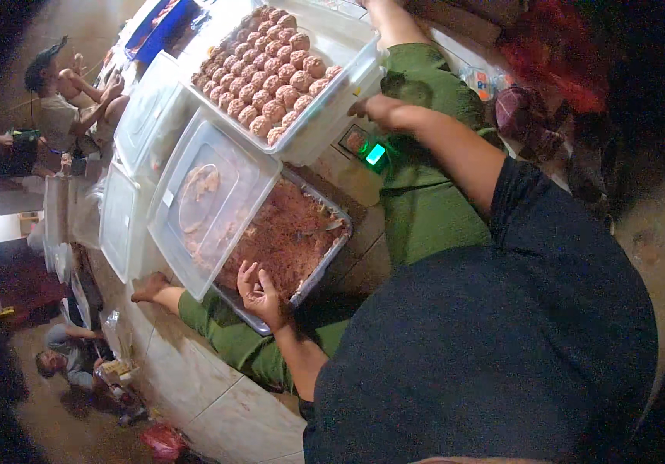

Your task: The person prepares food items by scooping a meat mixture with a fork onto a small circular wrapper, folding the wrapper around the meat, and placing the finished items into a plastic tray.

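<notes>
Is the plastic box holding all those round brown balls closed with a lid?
No, the plastic box is open on top, with its rows of brown balls lying uncovered.

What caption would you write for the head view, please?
Left hand over a tray of shredded brown mixture, right hand near a lit digital scale and a clear tub of balls.

There are dozens of balls (266, 73) in one box (324, 116), one more on one scale (376, 155), one tray (249, 318) of reddish mixture (290, 232), at least three lids (233, 182).
</notes>
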### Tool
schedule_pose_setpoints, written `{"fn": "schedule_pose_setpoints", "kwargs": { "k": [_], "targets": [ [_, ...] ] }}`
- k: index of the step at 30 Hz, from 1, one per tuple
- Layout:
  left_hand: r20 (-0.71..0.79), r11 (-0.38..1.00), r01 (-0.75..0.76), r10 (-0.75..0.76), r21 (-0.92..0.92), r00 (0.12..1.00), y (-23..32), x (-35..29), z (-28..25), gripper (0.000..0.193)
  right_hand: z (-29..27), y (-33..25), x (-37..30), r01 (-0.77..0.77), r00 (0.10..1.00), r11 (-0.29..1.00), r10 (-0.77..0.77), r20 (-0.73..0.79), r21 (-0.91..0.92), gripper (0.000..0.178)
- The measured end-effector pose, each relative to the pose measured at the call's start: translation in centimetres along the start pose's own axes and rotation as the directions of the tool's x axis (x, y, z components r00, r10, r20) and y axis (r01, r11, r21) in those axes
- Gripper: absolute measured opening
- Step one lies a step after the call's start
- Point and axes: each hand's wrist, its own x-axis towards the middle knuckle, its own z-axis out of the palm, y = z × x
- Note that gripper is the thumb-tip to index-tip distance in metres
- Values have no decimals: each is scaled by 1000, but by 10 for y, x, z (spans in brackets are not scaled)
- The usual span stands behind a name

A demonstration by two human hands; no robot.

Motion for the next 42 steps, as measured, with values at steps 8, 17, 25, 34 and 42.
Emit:
{"fn": "schedule_pose_setpoints", "kwargs": {
  "k": [8,17,25,34,42],
  "targets": [
    [0,998,-69,69,7,998,-2,2,1,15,27,-32,4,-46,999,998,46,12,-43,54],
    [-10,999,-19,18,-30,1000,1,-2,1,15,30,-57,-1,66,979,954,-6,204,-291,25],
    [-28,991,-133,132,-9,991,-7,-3,-1,13,32,-52,1,216,973,920,-176,150,-327,26],
    [-6,998,-51,51,27,999,-4,-3,-2,13,41,-37,13,297,948,920,-252,195,-256,18],
    [6,994,-77,77,76,997,6,-4,0,12,41,-38,13,258,955,941,-215,203,-219,19]
  ]
}}
